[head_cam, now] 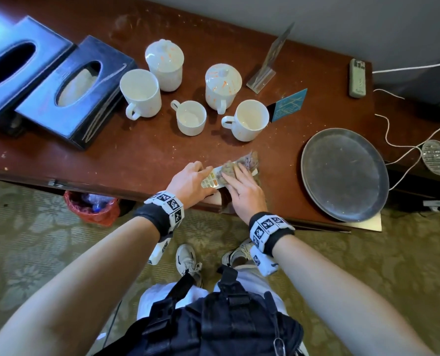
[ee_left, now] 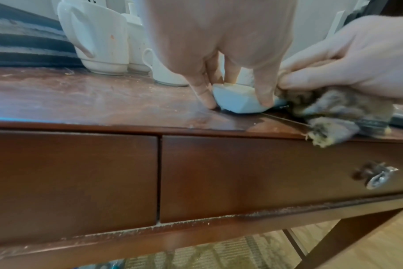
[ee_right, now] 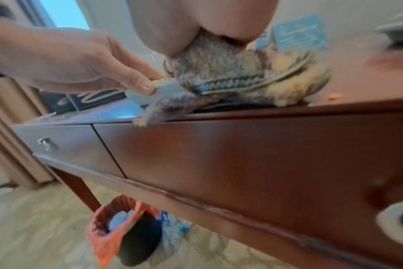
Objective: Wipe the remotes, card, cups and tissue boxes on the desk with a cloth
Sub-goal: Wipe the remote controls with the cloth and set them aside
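At the desk's front edge lies a white remote (head_cam: pixel 210 180) with coloured buttons. My left hand (head_cam: pixel 200 179) pinches its near end between thumb and fingers (ee_left: pixel 263 91). My right hand (head_cam: pixel 239 178) grips a bunched grey-brown cloth (head_cam: pixel 242 165) and presses it on the remote's far half, which is hidden. The remote's end (ee_left: pixel 237 102) and the cloth (ee_left: pixel 334 111) show up close in the left wrist view. Several white cups (head_cam: pixel 249 120), two of them lidded, stand behind. Two dark tissue boxes (head_cam: pixel 75 91) sit far left, a teal card (head_cam: pixel 289 104) right of the cups, and a grey remote (head_cam: pixel 357 78) at the back right.
A round metal tray (head_cam: pixel 342 173) overhangs the front edge at right, with a glass dish (head_cam: pixel 437 156) and white cables (head_cam: pixel 393 140) beyond it. A clear acrylic stand (head_cam: pixel 270 62) leans near the wall. A bin with a red bag (head_cam: pixel 93 206) stands under the desk.
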